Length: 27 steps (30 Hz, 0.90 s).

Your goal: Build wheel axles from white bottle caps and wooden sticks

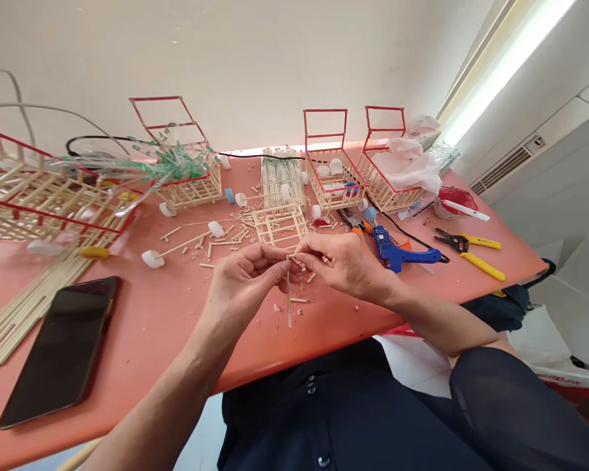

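My left hand [248, 284] and my right hand [341, 265] meet above the middle of the pink table, both closed in a pinch. Between their fingertips is a small joined piece of thin wooden sticks [289, 297], one stick hanging straight down. The fingers hide most of the joint. Just behind the hands lies a small wooden stick frame [277, 226], flat on the table among short cut stick pieces [216, 243]. A blue glue gun [397, 250] rests right of my right hand.
Miniature stick carts with red handles [336, 173] stand along the wall. Yellow-handled pliers [476, 252] lie at the right, a black phone [63, 347] and long sticks [19, 314] at the left. White-wheeled axles [184, 245] lie left of the frame.
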Motion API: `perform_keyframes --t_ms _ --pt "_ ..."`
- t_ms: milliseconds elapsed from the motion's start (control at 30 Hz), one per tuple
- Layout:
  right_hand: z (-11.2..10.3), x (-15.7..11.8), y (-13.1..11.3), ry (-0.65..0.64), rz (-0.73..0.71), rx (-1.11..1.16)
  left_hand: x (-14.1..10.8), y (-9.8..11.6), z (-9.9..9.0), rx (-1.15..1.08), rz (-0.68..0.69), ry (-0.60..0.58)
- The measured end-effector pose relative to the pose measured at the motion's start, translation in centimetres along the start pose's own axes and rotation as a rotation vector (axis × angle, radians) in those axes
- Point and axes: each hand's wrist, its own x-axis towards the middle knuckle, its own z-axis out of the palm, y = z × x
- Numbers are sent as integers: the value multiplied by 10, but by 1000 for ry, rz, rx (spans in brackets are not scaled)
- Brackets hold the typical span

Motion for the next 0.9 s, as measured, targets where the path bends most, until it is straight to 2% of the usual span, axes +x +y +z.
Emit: perform_keyframes --t_ms 267,433,733,900 --pt "2 0 -4 1 9 -35 2 -1 1 2 3 43" --pt "4 0 -4 1 14 -50 2 -5 -3 12 21 16" --pt "5 1 -4 17 1 -43 3 0 -1 -23 22 26" --pt "7 5 -2 36 -8 -71 4 -2 -5 16 52 66"
